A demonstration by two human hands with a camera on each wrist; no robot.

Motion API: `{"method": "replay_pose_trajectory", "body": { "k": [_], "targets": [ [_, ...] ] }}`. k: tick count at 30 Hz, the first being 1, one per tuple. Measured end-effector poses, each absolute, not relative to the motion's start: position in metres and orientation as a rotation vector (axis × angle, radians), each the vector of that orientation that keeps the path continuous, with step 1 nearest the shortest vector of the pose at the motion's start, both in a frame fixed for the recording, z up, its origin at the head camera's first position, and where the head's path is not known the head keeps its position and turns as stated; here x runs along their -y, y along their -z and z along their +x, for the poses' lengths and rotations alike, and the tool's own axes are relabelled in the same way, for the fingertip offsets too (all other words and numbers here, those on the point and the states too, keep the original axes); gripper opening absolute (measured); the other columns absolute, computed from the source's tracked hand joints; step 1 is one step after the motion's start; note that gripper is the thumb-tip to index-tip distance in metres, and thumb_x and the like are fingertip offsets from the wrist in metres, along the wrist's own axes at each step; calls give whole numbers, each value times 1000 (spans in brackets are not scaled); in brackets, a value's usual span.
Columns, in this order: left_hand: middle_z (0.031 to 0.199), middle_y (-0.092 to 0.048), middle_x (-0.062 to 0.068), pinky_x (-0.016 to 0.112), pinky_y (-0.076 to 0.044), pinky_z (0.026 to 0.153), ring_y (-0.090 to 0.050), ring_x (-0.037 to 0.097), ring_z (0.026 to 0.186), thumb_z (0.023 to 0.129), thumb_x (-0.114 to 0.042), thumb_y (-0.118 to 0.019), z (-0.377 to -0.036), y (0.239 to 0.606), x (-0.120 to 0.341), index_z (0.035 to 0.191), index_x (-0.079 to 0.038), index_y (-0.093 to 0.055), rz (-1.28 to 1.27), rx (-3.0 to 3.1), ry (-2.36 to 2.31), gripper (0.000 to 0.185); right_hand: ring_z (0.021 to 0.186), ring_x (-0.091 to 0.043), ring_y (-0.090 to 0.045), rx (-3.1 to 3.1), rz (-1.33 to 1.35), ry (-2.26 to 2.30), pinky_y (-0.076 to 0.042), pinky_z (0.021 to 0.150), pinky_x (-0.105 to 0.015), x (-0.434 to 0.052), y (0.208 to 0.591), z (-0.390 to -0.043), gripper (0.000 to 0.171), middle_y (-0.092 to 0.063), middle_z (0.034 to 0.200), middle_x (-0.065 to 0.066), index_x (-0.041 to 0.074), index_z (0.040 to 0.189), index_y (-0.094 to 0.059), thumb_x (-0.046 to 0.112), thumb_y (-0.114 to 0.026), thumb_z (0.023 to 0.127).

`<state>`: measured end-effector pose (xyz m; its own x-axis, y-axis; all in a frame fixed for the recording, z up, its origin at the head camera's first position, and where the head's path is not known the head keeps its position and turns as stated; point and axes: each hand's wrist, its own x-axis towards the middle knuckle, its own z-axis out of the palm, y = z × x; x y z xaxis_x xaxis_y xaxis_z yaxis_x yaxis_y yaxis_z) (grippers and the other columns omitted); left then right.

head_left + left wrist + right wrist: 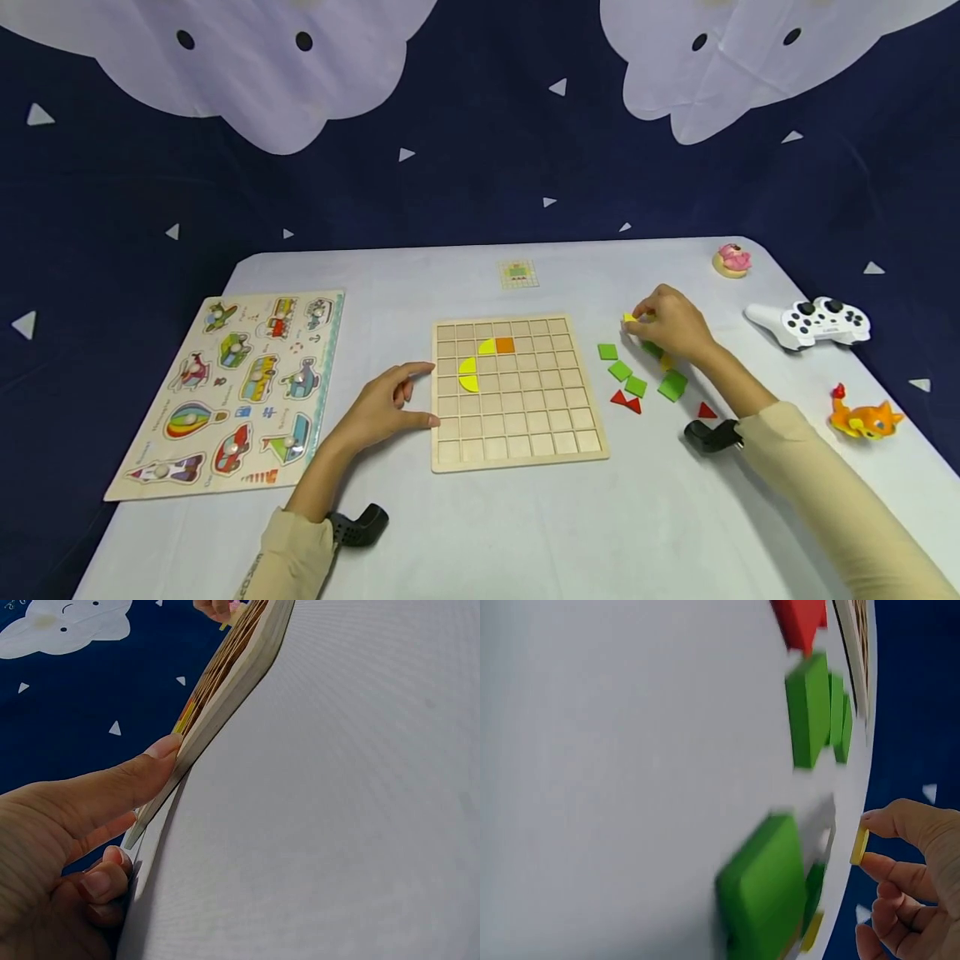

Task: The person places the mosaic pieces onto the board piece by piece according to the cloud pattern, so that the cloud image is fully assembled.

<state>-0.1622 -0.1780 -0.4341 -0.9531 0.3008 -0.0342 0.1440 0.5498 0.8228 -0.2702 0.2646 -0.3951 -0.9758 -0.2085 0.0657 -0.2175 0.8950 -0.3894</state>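
A wooden grid board (517,425) lies mid-table, bearing an orange square (506,345) and several yellow curved pieces (468,375). My left hand (386,408) touches the board's left edge with thumb and fingertip, the fingers spread. Right of the board, my right hand (671,325) pinches a small yellow piece (860,846) between thumb and index finger, held just above the table. Beneath and near it lie several green squares (672,385), another yellow piece (811,931) and red triangles (707,410). The hand partly covers one green square.
At left lies a wooden vehicle puzzle (247,392). A small pattern card (519,273) lies behind the board. Along the right side are a pink toy (732,260), a white game controller (813,322) and an orange animal figure (868,418).
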Motion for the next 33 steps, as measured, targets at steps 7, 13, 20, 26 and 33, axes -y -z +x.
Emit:
{"method": "replay_pose_trajectory", "body": {
  "k": [7, 13, 20, 26, 33],
  "targets": [
    [84, -43, 3, 30, -34, 69, -39, 16, 74, 72, -20, -89, -163, 434, 178, 141, -8, -54, 374, -2615, -1353, 78, 86, -26, -50, 2992, 470, -632, -44, 71, -40, -237, 395, -264, 30, -55, 98, -13, -5, 99, -74, 22, -76, 85],
    [84, -43, 3, 30, -34, 70, -39, 16, 74, 71, -20, -90, -163, 434, 177, 140, -8, -55, 370, -2617, -1351, 78, 86, -25, -50, 2948, 575, -674, -45, 72, -39, -215, 396, -263, 31, -56, 97, -12, -3, 99, -75, 24, -78, 85],
    [84, -43, 3, 30, -33, 69, -39, 16, 75, 71, -20, -90, -164, 435, 177, 140, -8, -54, 360, -2617, -1355, 78, 90, -25, -51, 2941, 645, -680, -47, 75, -41, -190, 396, -261, 29, -57, 98, -11, -1, 98, -76, 24, -79, 83],
    [84, -43, 3, 30, -34, 69, -40, 17, 75, 71, -20, -90, -164, 436, 177, 140, -8, -55, 359, -2620, -1354, 78, 88, -22, -51, 2940, 721, -700, -47, 76, -40, -171, 397, -258, 27, -56, 96, -8, 0, 97, -77, 24, -80, 84],
    [84, -43, 3, 30, -33, 69, -39, 17, 75, 71, -20, -90, -165, 436, 178, 140, -8, -55, 355, -2621, -1350, 78, 88, -21, -54, 2919, 769, -733, -51, 78, -40, -156, 399, -256, 27, -56, 94, -6, 0, 96, -77, 24, -81, 82]
  ]
}}
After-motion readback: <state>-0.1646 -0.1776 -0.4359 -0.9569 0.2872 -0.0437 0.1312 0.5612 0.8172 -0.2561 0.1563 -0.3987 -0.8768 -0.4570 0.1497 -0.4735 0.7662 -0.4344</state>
